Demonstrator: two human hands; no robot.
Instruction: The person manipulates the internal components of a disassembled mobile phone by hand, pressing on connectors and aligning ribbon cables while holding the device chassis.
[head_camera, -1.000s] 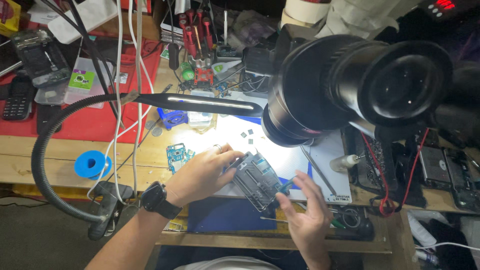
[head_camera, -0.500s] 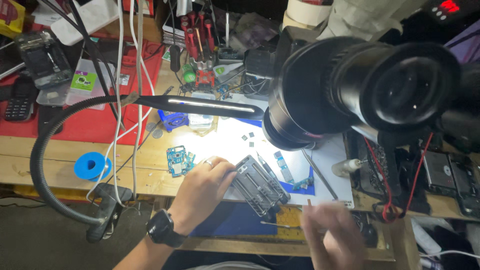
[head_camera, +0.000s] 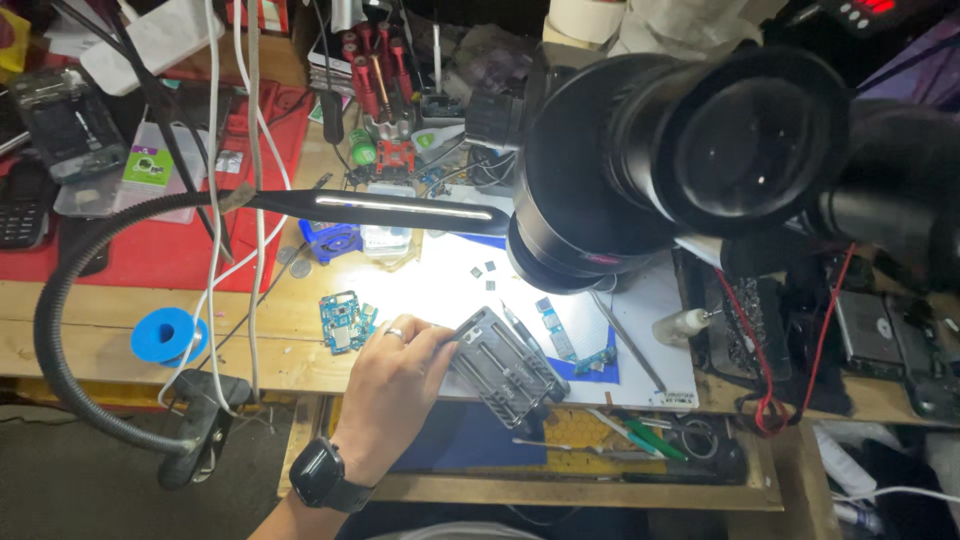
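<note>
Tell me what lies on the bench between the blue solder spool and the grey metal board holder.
In the head view, a small blue circuit board and the left hand lie between the blue solder spool and the grey metal board holder, which the hand grips.

holder (head_camera: 508, 366): we see a grey metal board holder, rectangular, slotted rails and clamps.
pose: lies flat, turned diagonally, long axis running upper left to lower right.
place: on the white mat, lower end past the mat's front edge, below the microscope.
state: upper-left corner pinched by our left hand (head_camera: 392, 388).
</note>
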